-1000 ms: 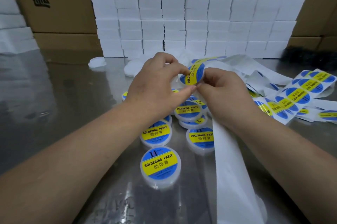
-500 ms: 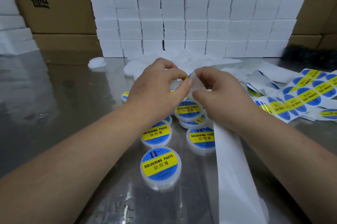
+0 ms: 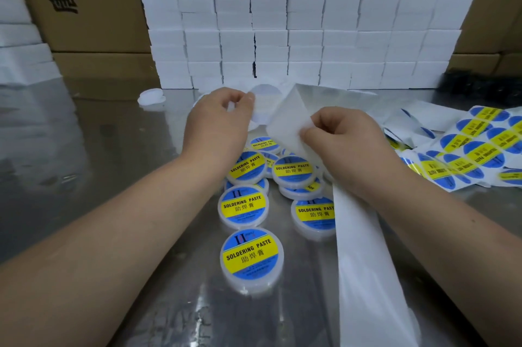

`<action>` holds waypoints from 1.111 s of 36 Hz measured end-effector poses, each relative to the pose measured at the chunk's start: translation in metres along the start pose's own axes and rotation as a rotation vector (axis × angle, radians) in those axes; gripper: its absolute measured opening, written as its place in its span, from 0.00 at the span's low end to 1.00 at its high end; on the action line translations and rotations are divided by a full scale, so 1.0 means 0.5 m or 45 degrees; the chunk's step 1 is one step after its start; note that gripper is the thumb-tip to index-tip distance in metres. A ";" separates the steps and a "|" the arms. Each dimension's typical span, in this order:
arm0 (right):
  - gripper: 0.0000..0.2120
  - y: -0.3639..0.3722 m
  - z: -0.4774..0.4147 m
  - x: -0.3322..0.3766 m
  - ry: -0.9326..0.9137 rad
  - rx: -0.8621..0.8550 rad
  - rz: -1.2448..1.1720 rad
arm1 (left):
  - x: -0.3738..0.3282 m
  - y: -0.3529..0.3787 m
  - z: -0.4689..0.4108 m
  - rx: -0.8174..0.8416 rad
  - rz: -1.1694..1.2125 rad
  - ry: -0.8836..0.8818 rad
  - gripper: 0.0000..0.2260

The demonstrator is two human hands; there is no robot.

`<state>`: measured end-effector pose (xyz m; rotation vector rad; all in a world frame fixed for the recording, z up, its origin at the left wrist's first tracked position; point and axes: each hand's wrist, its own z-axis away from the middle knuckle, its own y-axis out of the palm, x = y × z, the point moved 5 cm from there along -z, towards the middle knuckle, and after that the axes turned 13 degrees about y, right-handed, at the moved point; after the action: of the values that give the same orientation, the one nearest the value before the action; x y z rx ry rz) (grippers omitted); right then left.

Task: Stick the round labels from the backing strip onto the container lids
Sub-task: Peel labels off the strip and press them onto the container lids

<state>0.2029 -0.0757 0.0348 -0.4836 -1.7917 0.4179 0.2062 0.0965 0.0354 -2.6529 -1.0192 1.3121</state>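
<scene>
Pinching a white backing strip (image 3: pixel 288 118), the right hand (image 3: pixel 347 143) held its end up; the left hand (image 3: pixel 217 126) gripped a round label (image 3: pixel 264 105) just beyond its fingertips. Labelled container lids (image 3: pixel 251 255) lay below on a steel table (image 3: pixel 84 177), white boxes (image 3: pixel 296 22) stacked behind.

Bare steel table (image 3: pixel 84 166) lying open leftward, labelled containers (image 3: pixel 251 257) crowding centre, backing strip (image 3: pixel 367 276) and label sheets (image 3: pixel 477 146) blocking right, white boxes (image 3: pixel 296 22) walling rear.
</scene>
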 end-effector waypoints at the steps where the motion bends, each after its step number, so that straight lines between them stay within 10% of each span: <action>1: 0.09 -0.001 -0.002 -0.001 -0.007 -0.016 0.003 | 0.003 -0.004 -0.003 -0.032 0.016 -0.019 0.07; 6: 0.04 -0.015 -0.011 -0.002 -0.040 -0.166 0.030 | 0.007 -0.008 -0.003 -0.053 -0.012 -0.017 0.09; 13: 0.32 -0.037 0.002 0.002 -0.180 -0.374 -0.014 | -0.019 0.003 0.012 -0.002 -0.117 0.138 0.09; 26: 0.10 -0.027 0.007 0.011 -0.094 -0.148 -0.211 | -0.037 0.000 0.016 0.016 -0.225 0.304 0.07; 40: 0.16 -0.036 0.002 -0.001 0.139 -0.208 -0.331 | -0.072 -0.002 0.027 0.045 -0.354 0.534 0.13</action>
<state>0.2000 -0.0914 0.0434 -0.3720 -1.7614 0.0632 0.1803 0.0735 0.0524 -2.4851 -1.2197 0.6770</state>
